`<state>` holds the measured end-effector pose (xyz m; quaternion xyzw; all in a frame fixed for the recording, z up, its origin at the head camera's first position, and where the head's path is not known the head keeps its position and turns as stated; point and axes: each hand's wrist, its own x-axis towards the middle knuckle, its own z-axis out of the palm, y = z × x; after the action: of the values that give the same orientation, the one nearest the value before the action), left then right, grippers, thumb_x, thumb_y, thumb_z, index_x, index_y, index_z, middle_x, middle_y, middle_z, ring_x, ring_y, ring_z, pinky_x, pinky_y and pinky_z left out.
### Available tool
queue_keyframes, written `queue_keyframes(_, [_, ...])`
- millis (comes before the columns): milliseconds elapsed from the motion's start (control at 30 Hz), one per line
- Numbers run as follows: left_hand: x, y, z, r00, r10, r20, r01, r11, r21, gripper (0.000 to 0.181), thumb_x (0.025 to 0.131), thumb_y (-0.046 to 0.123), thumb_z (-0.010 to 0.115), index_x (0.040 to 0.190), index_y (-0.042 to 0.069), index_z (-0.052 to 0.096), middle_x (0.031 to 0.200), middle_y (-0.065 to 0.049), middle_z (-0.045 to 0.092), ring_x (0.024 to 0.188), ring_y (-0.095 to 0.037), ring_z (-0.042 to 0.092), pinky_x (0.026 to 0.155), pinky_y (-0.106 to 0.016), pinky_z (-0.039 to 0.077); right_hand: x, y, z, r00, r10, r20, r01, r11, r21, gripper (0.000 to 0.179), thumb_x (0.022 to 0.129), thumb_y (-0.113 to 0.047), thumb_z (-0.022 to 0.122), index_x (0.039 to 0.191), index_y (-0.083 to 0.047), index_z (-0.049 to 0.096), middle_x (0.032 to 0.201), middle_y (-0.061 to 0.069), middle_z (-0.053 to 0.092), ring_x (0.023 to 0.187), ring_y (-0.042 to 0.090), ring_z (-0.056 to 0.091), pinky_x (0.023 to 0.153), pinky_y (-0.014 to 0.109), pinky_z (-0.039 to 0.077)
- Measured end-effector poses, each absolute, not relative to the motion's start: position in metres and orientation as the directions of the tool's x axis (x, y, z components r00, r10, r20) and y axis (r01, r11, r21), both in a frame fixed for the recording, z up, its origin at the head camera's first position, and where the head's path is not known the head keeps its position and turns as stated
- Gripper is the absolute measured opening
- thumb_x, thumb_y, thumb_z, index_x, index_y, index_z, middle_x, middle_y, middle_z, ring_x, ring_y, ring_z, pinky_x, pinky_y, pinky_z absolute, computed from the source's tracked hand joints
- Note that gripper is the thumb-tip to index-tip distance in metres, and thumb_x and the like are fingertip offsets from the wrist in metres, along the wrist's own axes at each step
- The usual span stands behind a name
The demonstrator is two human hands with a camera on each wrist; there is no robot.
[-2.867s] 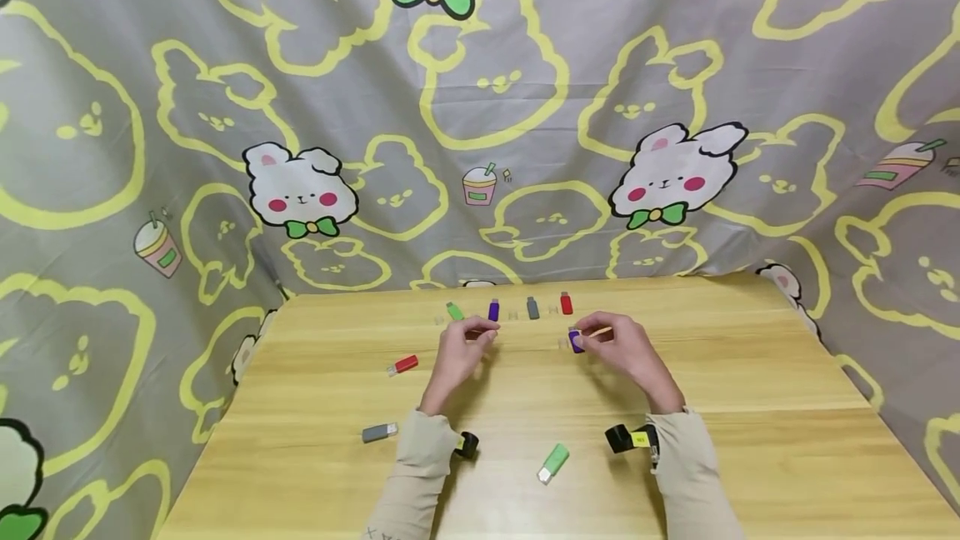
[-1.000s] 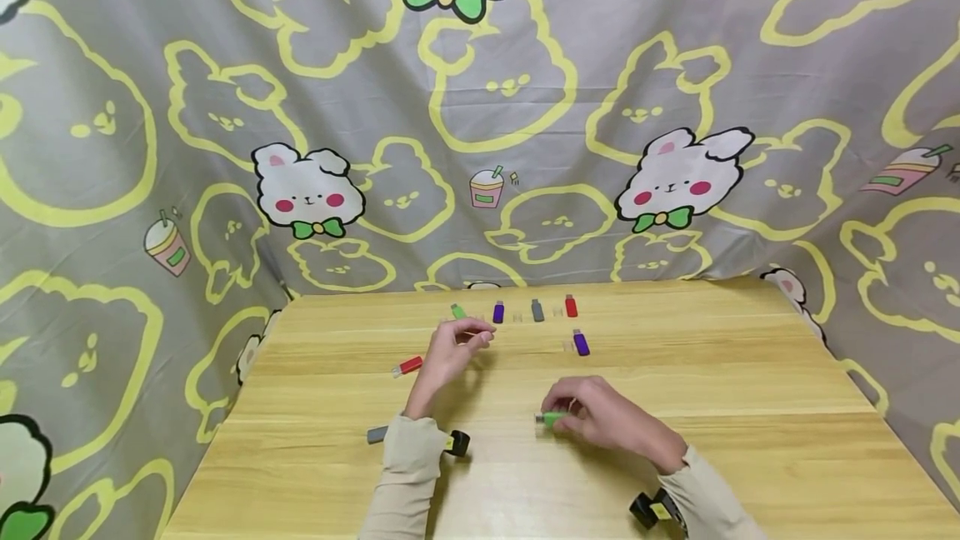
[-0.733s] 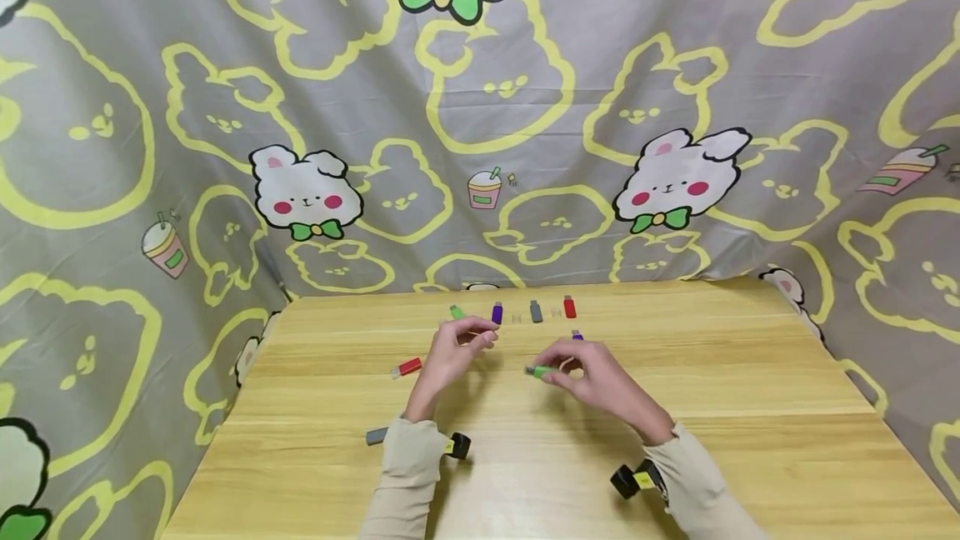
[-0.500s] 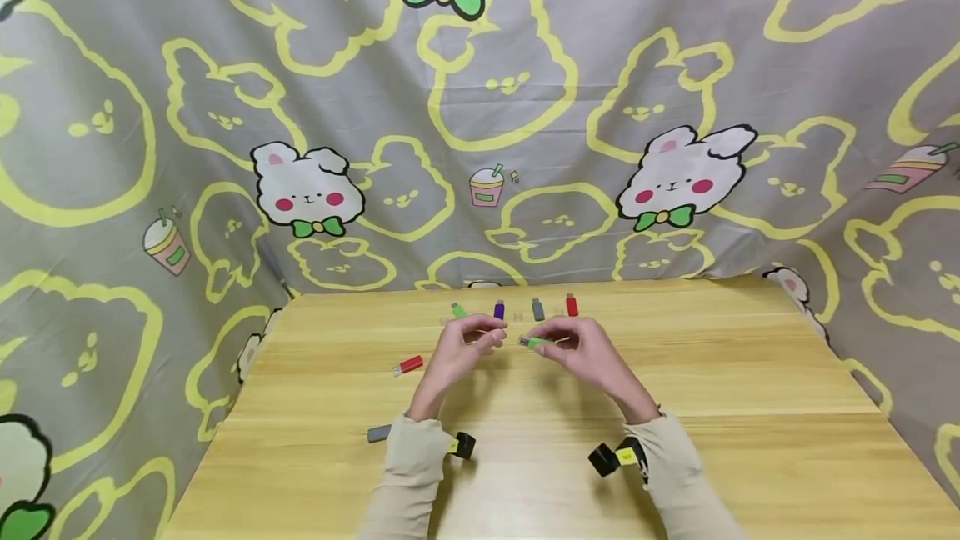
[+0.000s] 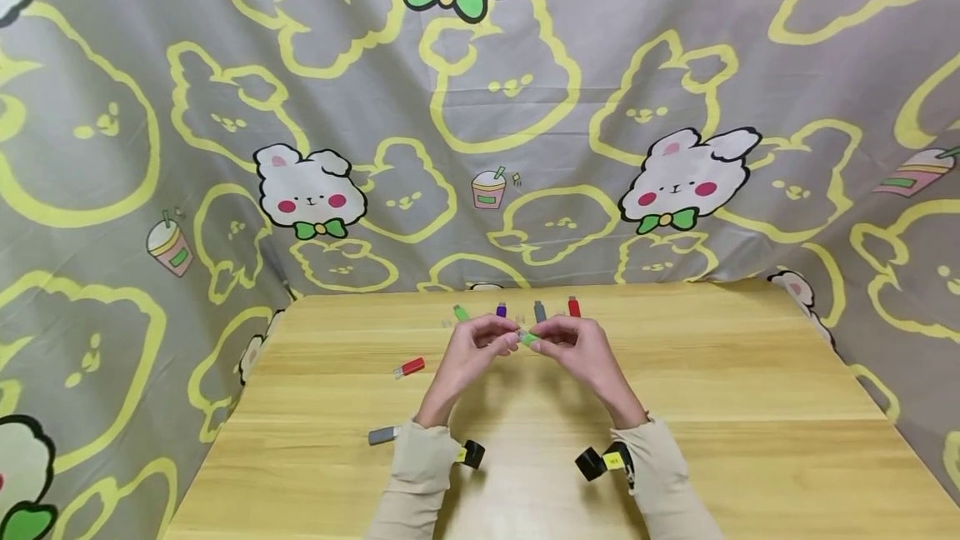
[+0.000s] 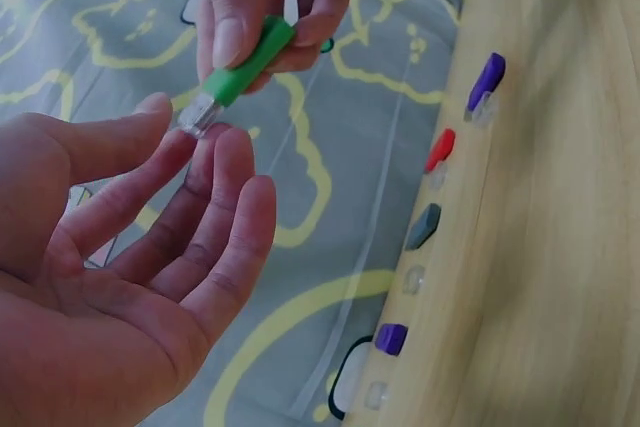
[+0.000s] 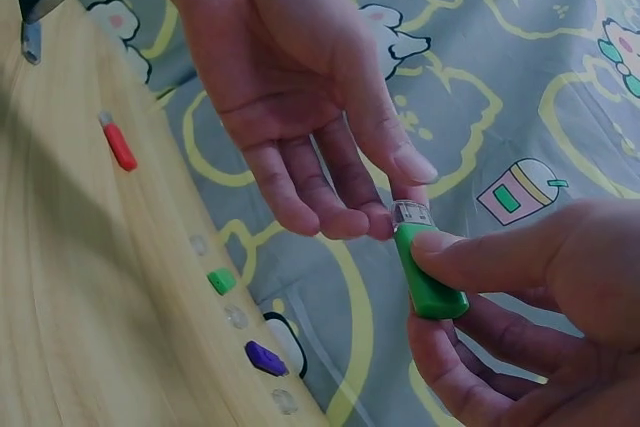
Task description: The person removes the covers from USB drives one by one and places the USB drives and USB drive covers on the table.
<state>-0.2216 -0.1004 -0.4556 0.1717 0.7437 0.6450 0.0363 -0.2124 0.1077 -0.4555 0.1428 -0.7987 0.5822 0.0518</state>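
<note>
My right hand (image 5: pixel 581 347) pinches a green USB flash drive (image 7: pixel 430 282) by its body, between thumb and fingers. A clear cap (image 7: pixel 410 213) covers the drive's metal plug, which points toward my left hand (image 5: pixel 472 352). The left thumb and index finger pinch the end of that cap; the other left fingers are loosely extended. Both hands are close together above the table, near its back. Behind them, another green drive (image 5: pixel 461 312), a purple drive (image 5: pixel 502 308), a grey drive (image 5: pixel 540 311) and a red drive (image 5: pixel 573 307) form a row.
Small clear caps (image 6: pixel 414 280) lie beside the row on the wooden table (image 5: pixel 750 390). A second purple drive (image 6: pixel 487 82) lies apart from it. On the left are a capped red drive (image 5: pixel 410 367) and a grey drive (image 5: pixel 381 436). A patterned curtain (image 5: pixel 420 90) hangs behind.
My right hand has let go of the purple drive, picked up the green one from the front and brought it back to my left hand. The left fingertips now meet at its cap.
</note>
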Motion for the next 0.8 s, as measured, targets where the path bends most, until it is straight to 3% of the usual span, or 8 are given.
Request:
queue_keyframes(133, [-0.2202,-0.0981,-0.4555,-0.941,0.296,0.162,0.203,0.114,0.972,0.016,0.097,0.002,0.07,0.111,-0.007,0.07,0.102,-0.022,0.072,0.087,-0.031,0.071,0.08,-0.037,0.062,-0.2129,0.1056,-0.458,-0.947,-0.19,0.259,-0.305,0.279,-0.911,0.014,0.086,-0.003,0.082,0.1,-0.001,0.078,0.094,0.011,0.075,0.08,0.019,0.071,0.071,0.024,0.058])
queue_keyframes(233, [-0.2205,-0.0958,-0.4576,-0.946,0.282,0.161,0.205,0.131,0.97,0.015,0.095,-0.001,0.071,0.108,-0.007,0.069,0.099,-0.022,0.072,0.085,-0.034,0.07,0.078,-0.037,0.061,-0.2117,0.1042,-0.4589,-0.945,-0.191,0.265,-0.311,0.276,-0.91,0.014,0.087,-0.004,0.082,0.099,0.0,0.077,0.095,0.012,0.075,0.08,0.022,0.072,0.07,0.025,0.059])
queue_keyframes(367, [-0.2204,-0.0944,-0.4598,-0.949,0.271,0.164,0.208,0.143,0.968,0.013,0.095,-0.003,0.07,0.106,-0.009,0.068,0.097,-0.024,0.071,0.086,-0.043,0.069,0.079,-0.048,0.061,-0.2108,0.102,-0.4599,-0.952,-0.183,0.247,-0.292,0.283,-0.914,0.013,0.086,-0.004,0.083,0.098,-0.002,0.077,0.095,0.011,0.076,0.08,0.022,0.073,0.069,0.024,0.059])
queue_keyframes(500, [-0.2192,-0.0954,-0.4602,-0.958,0.244,0.149,0.19,0.154,0.97,0.011,0.094,-0.003,0.071,0.104,-0.007,0.07,0.095,-0.022,0.071,0.083,-0.036,0.07,0.081,-0.055,0.059,-0.2105,0.1003,-0.4598,-0.954,-0.186,0.237,-0.284,0.292,-0.913,0.012,0.086,-0.004,0.083,0.096,-0.003,0.078,0.094,0.01,0.076,0.079,0.019,0.073,0.069,0.025,0.059])
queue_keyframes(800, [-0.2178,-0.0914,-0.4585,-0.96,0.23,0.161,0.2,0.155,0.967,0.007,0.091,-0.004,0.073,0.097,-0.007,0.071,0.087,-0.019,0.072,0.075,-0.027,0.072,0.075,-0.05,0.062,-0.208,0.1055,-0.4554,-0.953,-0.207,0.223,-0.28,0.31,-0.908,0.009,0.087,-0.005,0.082,0.095,-0.007,0.078,0.091,0.004,0.075,0.078,0.016,0.071,0.069,0.026,0.059])
